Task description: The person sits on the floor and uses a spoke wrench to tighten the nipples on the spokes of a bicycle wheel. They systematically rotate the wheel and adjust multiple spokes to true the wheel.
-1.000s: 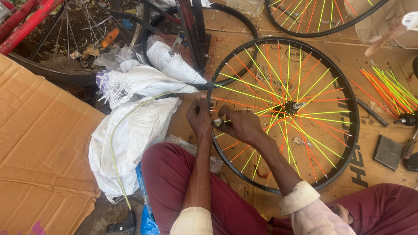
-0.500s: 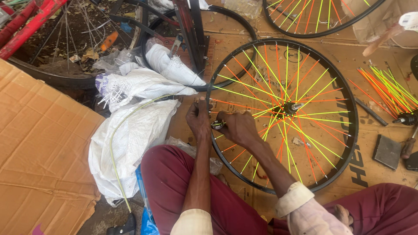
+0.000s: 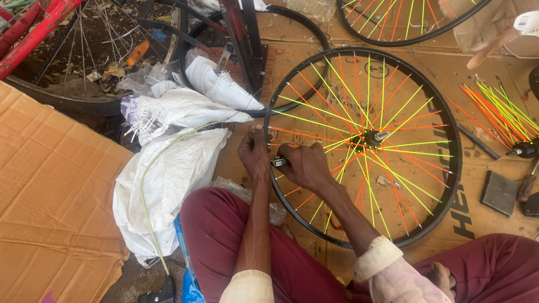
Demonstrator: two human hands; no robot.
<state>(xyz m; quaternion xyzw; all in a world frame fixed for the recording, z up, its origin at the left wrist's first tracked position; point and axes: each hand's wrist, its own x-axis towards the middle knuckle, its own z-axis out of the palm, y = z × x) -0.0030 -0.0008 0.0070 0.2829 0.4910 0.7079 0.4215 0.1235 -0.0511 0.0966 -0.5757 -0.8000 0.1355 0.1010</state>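
Note:
A black bicycle wheel rim (image 3: 452,168) with neon yellow and orange spokes and a metal hub (image 3: 373,137) lies flat on cardboard in front of me. My left hand (image 3: 254,152) pinches the rim's left edge. My right hand (image 3: 303,164) rests just inside the rim, fingers closed on a small metal spoke tool (image 3: 279,161) set against a spoke end. Both hands meet at the same spot on the rim's left side. My knees in maroon trousers frame the lower view.
White woven sacks (image 3: 168,168) lie left of the wheel, with flat cardboard (image 3: 50,202) beyond. A second spoked wheel (image 3: 404,22) sits at the top, loose neon spokes (image 3: 494,112) at right, a dark stand (image 3: 241,39) and red frame (image 3: 33,33) behind.
Hands stay at the same point on the rim; the right hand has shifted only slightly with the tool. The wheel has barely moved.

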